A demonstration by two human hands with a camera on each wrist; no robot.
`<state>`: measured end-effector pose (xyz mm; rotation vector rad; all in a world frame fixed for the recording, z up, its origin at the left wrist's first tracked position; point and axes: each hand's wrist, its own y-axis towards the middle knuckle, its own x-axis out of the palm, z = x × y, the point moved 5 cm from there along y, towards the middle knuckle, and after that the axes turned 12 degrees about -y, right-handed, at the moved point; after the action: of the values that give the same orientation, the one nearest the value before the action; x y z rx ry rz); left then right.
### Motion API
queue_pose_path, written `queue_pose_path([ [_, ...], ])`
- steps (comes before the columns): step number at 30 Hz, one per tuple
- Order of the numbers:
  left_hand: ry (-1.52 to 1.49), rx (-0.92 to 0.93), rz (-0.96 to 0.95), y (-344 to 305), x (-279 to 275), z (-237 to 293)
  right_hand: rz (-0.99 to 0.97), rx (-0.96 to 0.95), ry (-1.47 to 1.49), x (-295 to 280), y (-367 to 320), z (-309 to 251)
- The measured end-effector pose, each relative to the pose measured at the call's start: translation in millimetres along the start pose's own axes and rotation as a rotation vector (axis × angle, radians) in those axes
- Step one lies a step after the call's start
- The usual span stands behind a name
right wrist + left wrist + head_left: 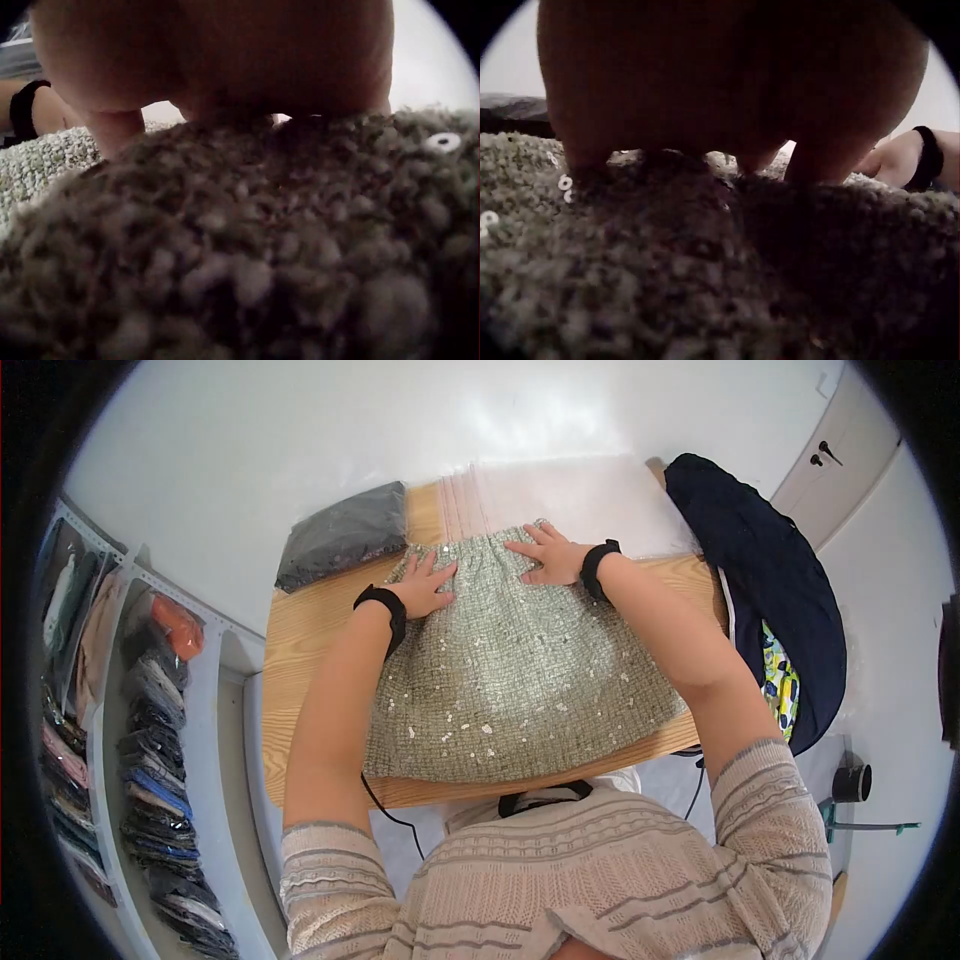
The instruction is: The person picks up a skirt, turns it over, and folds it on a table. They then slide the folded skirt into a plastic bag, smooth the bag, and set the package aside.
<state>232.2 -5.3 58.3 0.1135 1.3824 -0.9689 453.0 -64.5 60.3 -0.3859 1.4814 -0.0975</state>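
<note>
My left grip (424,588) and right grip (553,556), fingers spread open, rest upon a gathered, rough-textured skirt (515,670) flecked with sequins.

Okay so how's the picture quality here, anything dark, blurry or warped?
Head view: fisheye bend with black corners, bright glare on the wall, the skirt fairly clear. Left wrist view: the left hand is in deep shadow, near fabric blurred. Right wrist view: the right hand is dark too, closest fabric out of focus.
</note>
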Motion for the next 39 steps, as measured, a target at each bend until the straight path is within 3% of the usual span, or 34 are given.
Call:
queue_pose_path([
  [5,-0.043,-0.028,-0.009,-8,-4,1,-0.034,-0.003,-0.017,-4,1,-1],
  [7,-0.43,0.131,0.102,-11,-12,-6,-0.034,-0.009,-0.011,-4,-3,-4],
  [9,-1.103,0.169,0.218,-36,-24,-19,0.034,-0.004,-0.009,-5,-5,-4],
  [10,-1.098,0.123,0.372,-51,-30,-27,0.032,-0.01,-0.007,-11,-14,-9],
  [11,-1.065,0.247,0.395,-59,-31,-45,0.078,0.001,0.008,-20,-25,-11],
  [13,-0.789,0.106,0.475,-116,-35,-48,0.122,0.003,0.029,-39,-56,-21],
  [15,-0.782,0.079,0.466,-157,-9,-78,0.375,-0.21,0.083,-53,-105,-41],
  [17,-0.793,-0.015,0.437,-204,18,-79,0.521,-0.384,0.537,-60,-163,-48],
  [22,-1.187,0.004,0.65,-264,70,-77,0.492,0.066,1.851,12,-234,-15],
  [23,-1.416,-0.039,0.756,-266,76,-78,0.484,0.08,1.841,20,-235,-14],
  [24,-1.642,-0.09,0.863,-270,84,-79,0.43,0.067,2.105,29,-234,-17],
  [25,-1.653,-0.094,0.86,-265,88,-86,0.368,0.049,2.37,31,-233,-25],
  [27,-2.014,0.057,0.791,-237,88,-113,0.356,0.011,2.461,19,-216,-48],
  [28,-2.012,0.063,0.803,-224,88,-122,0.255,-0.07,2.491,10,-202,-64],
  [30,-2.099,-0.075,0.541,-190,94,-132,0.104,-0.132,2.479,-10,-173,-96],
  [34,-1.946,-0.088,0.435,-156,75,-111,-0.005,-0.126,2.302,-34,-97,-150],
  [36,-1.705,-0.122,0.29,-149,64,-91,-0.013,-0.152,2.252,-31,-62,-155],
  [39,-1.619,-0.069,0.246,-147,59,-77,0.03,-0.266,2.105,-13,-21,-159],
])
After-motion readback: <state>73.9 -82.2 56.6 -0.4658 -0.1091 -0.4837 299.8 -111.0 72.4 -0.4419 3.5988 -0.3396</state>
